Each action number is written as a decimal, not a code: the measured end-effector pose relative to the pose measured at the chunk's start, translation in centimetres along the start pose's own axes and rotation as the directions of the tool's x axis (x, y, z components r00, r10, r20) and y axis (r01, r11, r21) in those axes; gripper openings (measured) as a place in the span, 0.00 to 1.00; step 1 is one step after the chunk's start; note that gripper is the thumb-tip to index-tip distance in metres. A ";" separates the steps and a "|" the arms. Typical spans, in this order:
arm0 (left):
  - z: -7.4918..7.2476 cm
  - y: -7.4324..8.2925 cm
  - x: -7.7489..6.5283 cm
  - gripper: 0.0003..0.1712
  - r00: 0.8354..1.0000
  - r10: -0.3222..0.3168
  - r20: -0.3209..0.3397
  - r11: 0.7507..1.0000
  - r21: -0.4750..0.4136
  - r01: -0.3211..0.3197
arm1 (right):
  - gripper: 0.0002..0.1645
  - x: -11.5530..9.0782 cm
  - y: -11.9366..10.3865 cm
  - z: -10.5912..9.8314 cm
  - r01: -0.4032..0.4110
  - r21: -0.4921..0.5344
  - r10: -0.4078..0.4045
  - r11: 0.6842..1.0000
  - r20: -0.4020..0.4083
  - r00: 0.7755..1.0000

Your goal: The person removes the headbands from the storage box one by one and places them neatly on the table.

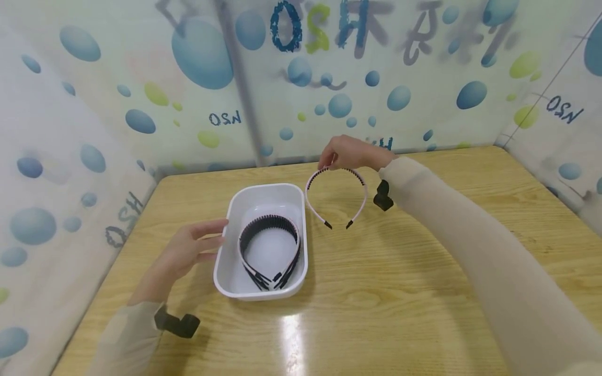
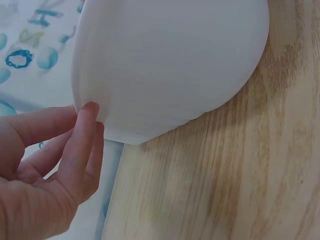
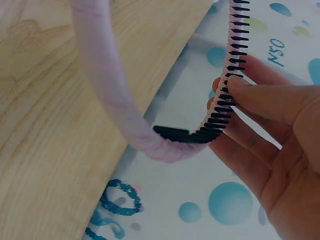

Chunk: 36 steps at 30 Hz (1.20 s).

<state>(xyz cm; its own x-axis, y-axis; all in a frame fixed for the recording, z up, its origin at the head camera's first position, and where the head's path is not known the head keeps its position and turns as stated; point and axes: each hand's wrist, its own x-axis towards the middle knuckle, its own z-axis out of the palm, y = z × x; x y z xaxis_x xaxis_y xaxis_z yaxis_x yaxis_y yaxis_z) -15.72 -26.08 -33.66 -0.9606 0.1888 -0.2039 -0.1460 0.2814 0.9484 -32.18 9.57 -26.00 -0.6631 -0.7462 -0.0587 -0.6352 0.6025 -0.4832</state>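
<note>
Beside the left long side of the white tray (image 1: pixel 261 199), I see the left hand (image 1: pixel 190 245) with its fingers spread apart and mostly straight, their tips touching the outer edge. The left wrist view shows this contact more closely: fingertips lie against the smooth white wall near the rim, with a slight bend at the joints.

Over to the right of the tray, I have the right hand (image 1: pixel 345 151) pinching a pink headband (image 1: pixel 361 204) at the top of its arch, thumb on one side and fingers on the other. From the right wrist view I make out the row of black teeth (image 3: pixel 237 53) along the band's inner face, with the thumb resting on them. The arch is uppermost and both black tips (image 1: pixel 349 224) point down toward the wooden counter (image 1: pixel 400 292); I cannot tell whether they touch it. This headband is outside the tray, near its right side.

Within the tray, several more headbands (image 1: pixel 270 222) lie nested together, their toothed arches toward the far end and their dark tips gathered at the near end. Each wrist wears a small dark device (image 1: pixel 177 322) at the end of a pale sleeve (image 1: pixel 451 230).
</note>
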 end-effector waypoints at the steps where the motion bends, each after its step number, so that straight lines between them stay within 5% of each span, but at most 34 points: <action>1: 0.0 0.0 0.0 0.31 1.000 -0.001 0.000 1.000 -0.001 0.001 | 0.13 0.0 0.2 0.1 0.001 0.005 -0.001 1.000 0.000 1.000; 16: -0.3 -0.4 0.2 0.31 1.000 -0.005 0.003 1.000 0.013 0.005 | 0.12 1.6 3.3 2.6 0.031 0.036 -0.031 0.999 -0.017 0.999; 36: -0.3 -0.2 0.3 0.31 1.000 -0.009 -0.001 1.000 0.027 0.009 | 0.14 3.9 5.1 4.0 -0.062 0.082 0.059 0.995 0.035 0.998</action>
<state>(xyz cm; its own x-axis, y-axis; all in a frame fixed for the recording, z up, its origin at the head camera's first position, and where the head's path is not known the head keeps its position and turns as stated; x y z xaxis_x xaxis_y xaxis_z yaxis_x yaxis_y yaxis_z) -16.02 -26.42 -33.86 -0.9597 0.1850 -0.2117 -0.1479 0.3081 0.9398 -36.41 8.64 -32.16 -0.6851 -0.7188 -0.1179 -0.5586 0.6223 -0.5484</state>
